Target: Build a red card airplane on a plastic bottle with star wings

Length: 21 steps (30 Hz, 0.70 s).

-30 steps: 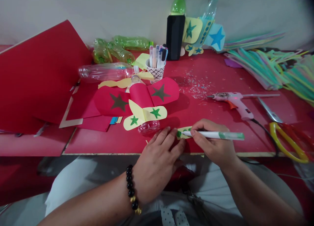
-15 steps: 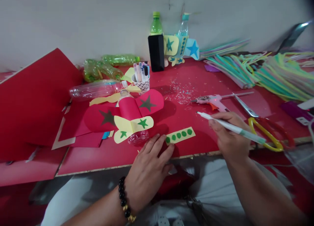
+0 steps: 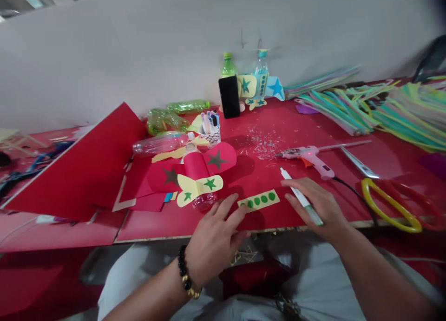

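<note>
My left hand lies with fingers stretched out at the table's front edge. Its fingertips touch the left end of a yellow paper strip marked with a row of green dots. In my right hand, right of the strip, a white marker rests loosely between thumb and fingers, its narrow end pointing up and left. Just beyond my left hand lies a plastic bottle wrapped in red paper, with red wings bearing dark stars and a yellow tail piece bearing green stars.
A pink glue gun and large scissors with yellow and red handles lie at right. Behind are a cup of markers, a black phone and a blue decorated bottle. Red board stands tilted at left.
The view has shifted, so the table things sit lower. My right hand has turned the marker to a steeper angle and loosened around it. My left hand stays by the strip.
</note>
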Each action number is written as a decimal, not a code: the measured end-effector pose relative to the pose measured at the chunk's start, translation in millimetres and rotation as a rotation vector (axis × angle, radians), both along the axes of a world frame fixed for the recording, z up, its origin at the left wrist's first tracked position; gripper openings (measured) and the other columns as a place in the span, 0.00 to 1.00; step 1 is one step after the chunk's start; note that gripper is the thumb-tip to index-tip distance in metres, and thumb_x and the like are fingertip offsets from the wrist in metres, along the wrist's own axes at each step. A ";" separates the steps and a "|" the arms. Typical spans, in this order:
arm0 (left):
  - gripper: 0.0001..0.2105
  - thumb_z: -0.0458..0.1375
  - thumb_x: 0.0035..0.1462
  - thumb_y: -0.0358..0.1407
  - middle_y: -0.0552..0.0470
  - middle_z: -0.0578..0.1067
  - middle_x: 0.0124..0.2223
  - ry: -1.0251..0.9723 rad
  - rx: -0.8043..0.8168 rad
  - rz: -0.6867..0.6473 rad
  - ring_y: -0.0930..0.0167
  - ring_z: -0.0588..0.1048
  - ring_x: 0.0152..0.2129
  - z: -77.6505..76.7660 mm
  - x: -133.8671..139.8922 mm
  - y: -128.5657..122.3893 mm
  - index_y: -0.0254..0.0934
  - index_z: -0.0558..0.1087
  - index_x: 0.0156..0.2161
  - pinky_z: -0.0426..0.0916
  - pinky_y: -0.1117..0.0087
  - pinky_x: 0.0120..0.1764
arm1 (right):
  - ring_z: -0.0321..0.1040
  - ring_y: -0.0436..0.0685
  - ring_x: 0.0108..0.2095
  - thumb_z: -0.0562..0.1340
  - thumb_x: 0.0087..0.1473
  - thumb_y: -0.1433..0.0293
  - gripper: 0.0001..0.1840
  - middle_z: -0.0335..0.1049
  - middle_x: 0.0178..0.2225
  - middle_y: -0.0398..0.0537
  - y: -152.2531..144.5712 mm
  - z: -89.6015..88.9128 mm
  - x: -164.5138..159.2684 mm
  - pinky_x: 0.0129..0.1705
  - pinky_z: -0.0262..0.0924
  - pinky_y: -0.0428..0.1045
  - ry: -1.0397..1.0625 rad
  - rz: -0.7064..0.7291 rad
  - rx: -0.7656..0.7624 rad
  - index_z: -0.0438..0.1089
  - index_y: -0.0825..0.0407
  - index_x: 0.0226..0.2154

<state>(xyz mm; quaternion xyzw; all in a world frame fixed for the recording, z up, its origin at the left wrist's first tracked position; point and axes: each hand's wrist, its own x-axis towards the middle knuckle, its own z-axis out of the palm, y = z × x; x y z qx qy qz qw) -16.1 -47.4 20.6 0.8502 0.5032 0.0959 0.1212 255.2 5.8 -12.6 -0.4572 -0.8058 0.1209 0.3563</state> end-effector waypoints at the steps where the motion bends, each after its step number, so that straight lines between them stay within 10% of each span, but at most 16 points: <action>1: 0.21 0.55 0.63 0.38 0.45 0.61 0.64 -0.016 0.003 0.022 0.61 0.65 0.57 1.4 1.0 1.3 0.43 0.61 0.60 0.66 0.54 0.55 | 0.69 0.61 0.45 0.58 0.56 0.74 0.20 0.72 0.44 0.53 0.7 -0.5 2.8 0.47 0.65 0.57 -0.036 0.026 0.019 0.66 0.49 0.52; 14: 0.23 0.56 0.60 0.32 0.43 0.70 0.52 -0.025 0.096 0.110 0.63 0.68 0.49 -3.7 36.5 16.6 0.32 0.59 0.60 0.65 0.60 0.53 | 0.64 0.64 0.51 0.50 0.50 0.84 0.32 0.74 0.49 0.53 11.5 -18.2 15.8 0.51 0.65 0.62 -0.301 -0.044 0.085 0.67 0.52 0.56; 21: 0.22 0.57 0.57 0.29 0.40 0.70 0.51 0.037 0.094 0.107 0.59 0.67 0.51 -4.0 45.5 26.0 0.30 0.62 0.57 0.60 0.57 0.56 | 0.70 0.63 0.46 0.54 0.54 0.77 0.25 0.74 0.46 0.56 8.4 2.1 41.9 0.50 0.65 0.58 -0.203 -0.199 0.196 0.67 0.55 0.55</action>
